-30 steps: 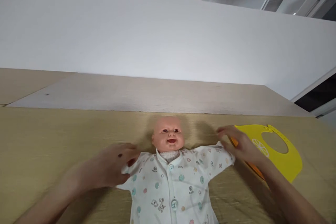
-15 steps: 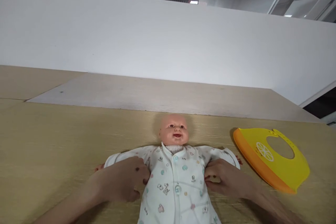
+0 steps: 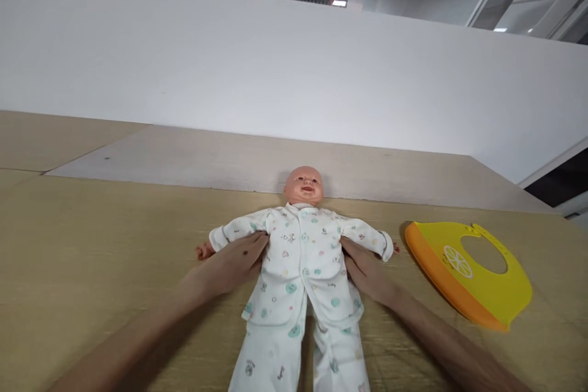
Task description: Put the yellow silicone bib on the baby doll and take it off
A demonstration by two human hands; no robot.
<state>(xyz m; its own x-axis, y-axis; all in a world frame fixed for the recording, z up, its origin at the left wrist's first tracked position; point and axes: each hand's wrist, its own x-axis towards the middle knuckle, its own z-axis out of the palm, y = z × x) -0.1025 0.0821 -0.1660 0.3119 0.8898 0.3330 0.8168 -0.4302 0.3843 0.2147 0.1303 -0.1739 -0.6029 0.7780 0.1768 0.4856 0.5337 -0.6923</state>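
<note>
A baby doll [image 3: 304, 239] in white patterned pyjamas lies face up, its arms spread and its head away from me. My left hand [image 3: 242, 260] grips the doll's side under the arm on the left. On the opposite side, my right hand [image 3: 365, 266] holds the doll under its other arm. The fingertips of both hands are partly hidden behind the doll's body and clothing. To the right of the doll's hand lies a yellow bib [image 3: 493, 282] with an orange pocket and a white citrus print, touched by neither hand.
The doll and bib are on a wooden table [image 3: 114, 245]. A paler board [image 3: 220, 156] runs along the back, and behind it stands a white partition [image 3: 275, 67] with glass above. A dark opening [image 3: 560, 177] is at the far right.
The doll has moved away from me with both hands at its sides. Its head now overlaps the paler board, and its legs have come into view.
</note>
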